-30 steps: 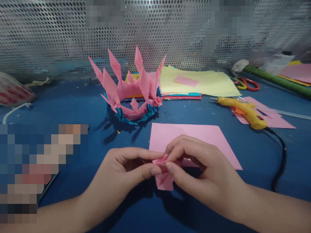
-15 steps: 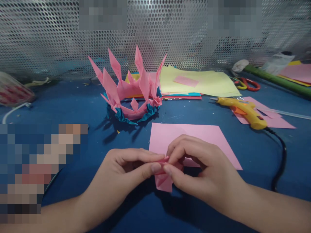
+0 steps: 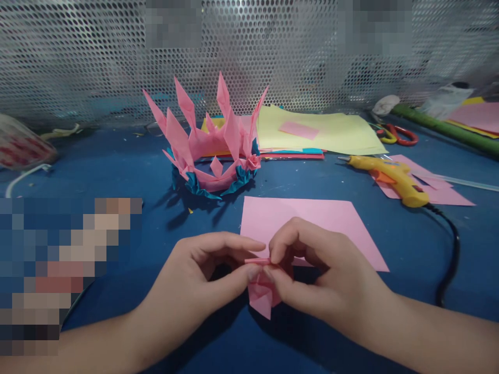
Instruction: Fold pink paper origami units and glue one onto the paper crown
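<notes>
A small folded piece of pink paper (image 3: 260,298) is held up between my hands over the front of the table. My right hand (image 3: 317,262) pinches its upper edge between thumb and index finger. My left hand (image 3: 214,267) keeps its thumb against the near face, while its index finger is lifted just above the top fold; its other fingers are partly hidden behind. Beneath and beyond my hands lies a flat sheet of pink paper (image 3: 300,213). Farther back stands a pink paper crown (image 3: 212,179) with pointed spikes, blue folded pieces and a pink rose.
A yellow glue gun (image 3: 390,176) rests on pink scraps at the right, its black cord (image 3: 452,259) trailing forward. Behind are yellow sheets (image 3: 331,135), red-handled scissors (image 3: 401,135) and a green stick (image 3: 440,127). A perforated metal screen (image 3: 249,67) stands at the back. The left front is pixelated.
My left index finger has lifted off the paper's top edge. The folded paper has turned slightly, its lower corner now hanging a little lower. The crown and glue gun stay put.
</notes>
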Demonstrator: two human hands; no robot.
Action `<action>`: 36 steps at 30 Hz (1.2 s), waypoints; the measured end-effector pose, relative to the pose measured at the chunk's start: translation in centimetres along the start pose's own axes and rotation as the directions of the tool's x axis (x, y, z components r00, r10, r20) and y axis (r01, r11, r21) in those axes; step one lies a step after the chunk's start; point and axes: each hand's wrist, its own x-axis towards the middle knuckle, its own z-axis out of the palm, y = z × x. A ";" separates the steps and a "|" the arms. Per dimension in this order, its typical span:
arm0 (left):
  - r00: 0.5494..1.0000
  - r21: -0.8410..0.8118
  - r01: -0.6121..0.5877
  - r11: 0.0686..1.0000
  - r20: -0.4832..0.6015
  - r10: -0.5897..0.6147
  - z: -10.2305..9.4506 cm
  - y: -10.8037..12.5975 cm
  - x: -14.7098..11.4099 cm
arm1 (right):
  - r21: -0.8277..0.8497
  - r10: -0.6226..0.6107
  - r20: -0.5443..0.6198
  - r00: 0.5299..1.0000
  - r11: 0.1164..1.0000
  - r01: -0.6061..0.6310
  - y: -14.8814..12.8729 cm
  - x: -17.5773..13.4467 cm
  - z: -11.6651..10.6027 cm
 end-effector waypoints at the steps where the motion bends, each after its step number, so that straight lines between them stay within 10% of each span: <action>1: 1.000 -0.017 0.003 1.000 -0.003 -0.003 0.0 -0.1 0.0 | 0.012 0.007 0.005 1.000 1.000 -0.007 0.0 0.1 0.0; 36: 0.994 -0.142 0.062 0.988 -0.081 -0.074 -0.3 -0.1 0.9 | 0.125 0.068 -0.022 0.997 0.990 -0.064 -0.2 0.6 0.2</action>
